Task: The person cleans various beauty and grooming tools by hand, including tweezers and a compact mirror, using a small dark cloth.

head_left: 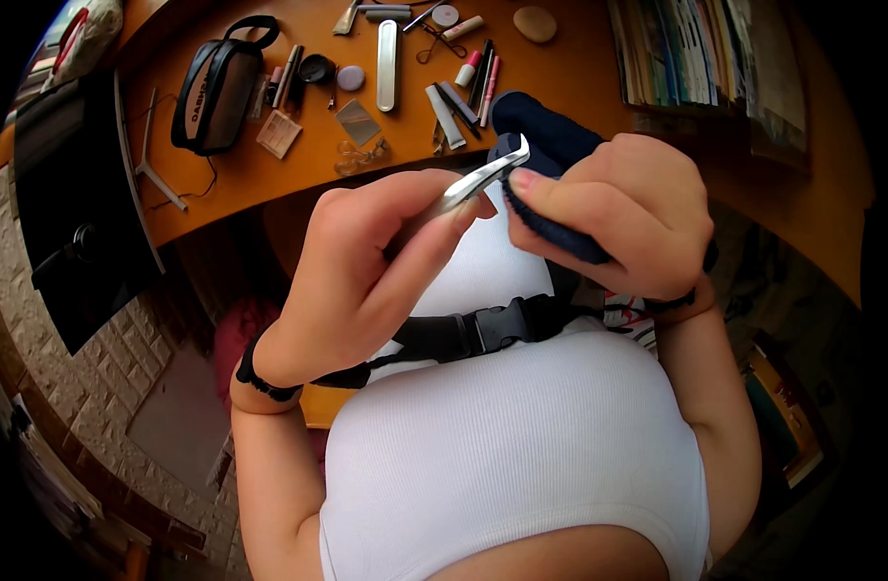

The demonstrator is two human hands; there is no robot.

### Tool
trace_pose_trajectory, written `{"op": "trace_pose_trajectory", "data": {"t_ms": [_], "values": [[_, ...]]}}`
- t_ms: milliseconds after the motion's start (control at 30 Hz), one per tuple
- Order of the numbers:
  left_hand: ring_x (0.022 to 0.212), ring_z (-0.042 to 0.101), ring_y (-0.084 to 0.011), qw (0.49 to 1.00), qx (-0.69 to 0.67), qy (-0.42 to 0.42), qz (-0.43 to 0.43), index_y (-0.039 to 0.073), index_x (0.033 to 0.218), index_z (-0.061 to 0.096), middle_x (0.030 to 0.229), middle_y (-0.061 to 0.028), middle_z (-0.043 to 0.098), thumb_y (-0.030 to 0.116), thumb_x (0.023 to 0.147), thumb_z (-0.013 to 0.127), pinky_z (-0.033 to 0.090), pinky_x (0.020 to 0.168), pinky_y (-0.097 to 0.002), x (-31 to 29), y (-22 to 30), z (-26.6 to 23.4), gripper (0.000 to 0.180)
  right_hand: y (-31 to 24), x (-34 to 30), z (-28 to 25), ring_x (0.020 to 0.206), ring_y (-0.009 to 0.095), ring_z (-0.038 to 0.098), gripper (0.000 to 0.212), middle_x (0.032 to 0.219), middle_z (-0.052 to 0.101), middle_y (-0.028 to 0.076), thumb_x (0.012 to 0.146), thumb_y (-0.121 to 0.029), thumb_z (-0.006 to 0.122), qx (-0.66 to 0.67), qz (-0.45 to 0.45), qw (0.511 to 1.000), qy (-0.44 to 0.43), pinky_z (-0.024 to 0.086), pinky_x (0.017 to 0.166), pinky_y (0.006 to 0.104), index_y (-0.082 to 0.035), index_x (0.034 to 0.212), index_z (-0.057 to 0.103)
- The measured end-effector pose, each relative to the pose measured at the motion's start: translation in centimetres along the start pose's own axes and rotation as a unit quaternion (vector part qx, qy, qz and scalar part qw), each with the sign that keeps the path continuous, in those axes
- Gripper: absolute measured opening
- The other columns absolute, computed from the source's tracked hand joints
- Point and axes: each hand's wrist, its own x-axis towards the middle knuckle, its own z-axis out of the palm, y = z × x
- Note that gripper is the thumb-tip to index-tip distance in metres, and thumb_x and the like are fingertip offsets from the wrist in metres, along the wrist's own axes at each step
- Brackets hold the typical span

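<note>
In my left hand (367,261) is a pair of silver tweezers (478,181), pinched between thumb and fingers. Their bent, shiny tip points up and to the right. A dark navy cloth (560,232) is bunched in my right hand (628,208), its thumb pressing a fold beside the tweezers' tip. More of this cloth spreads behind the fingers, over the desk's near edge. Both hands are close together above my lap, and the fingers' undersides are hidden.
On the wooden desk (212,189) stands a black-trimmed pouch (216,97). Beyond my hands lie a long silver case (387,66), an eyelash curler (439,44), a small square mirror (358,123) and several cosmetics. Papers and folders (705,53) stand at the far right.
</note>
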Motion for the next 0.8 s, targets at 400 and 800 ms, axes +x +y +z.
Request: {"op": "trace_pose_trajectory", "data": {"t_ms": [400,800], "values": [[0.064,0.045,-0.0034,0.999,0.019,0.022,-0.013,-0.007,0.105,0.069,0.083,-0.0016,0.067,0.004,0.096,0.059,0.036,0.058,-0.0188,0.1,0.5,0.6,0.017,0.0,-0.2,-0.3,0.053,0.019,0.056,0.028,0.064,0.057,0.004,0.067,-0.017,0.083,-0.02,0.006,1.0,0.016,0.04,0.046,0.0293,-0.004,0.089,0.071],[0.068,0.049,-0.0029,1.0,0.018,0.019,-0.017,-0.007,0.106,0.068,0.092,-0.006,0.071,0.004,0.097,0.058,0.039,0.062,-0.0176,0.0,0.3,0.8,0.017,-0.4,-0.8,-0.8,0.053,0.019,0.057,0.03,0.065,0.06,0.005,0.063,-0.008,0.084,-0.01,0.029,1.0,0.003,0.042,0.048,0.0285,-0.003,0.091,0.072]]}}
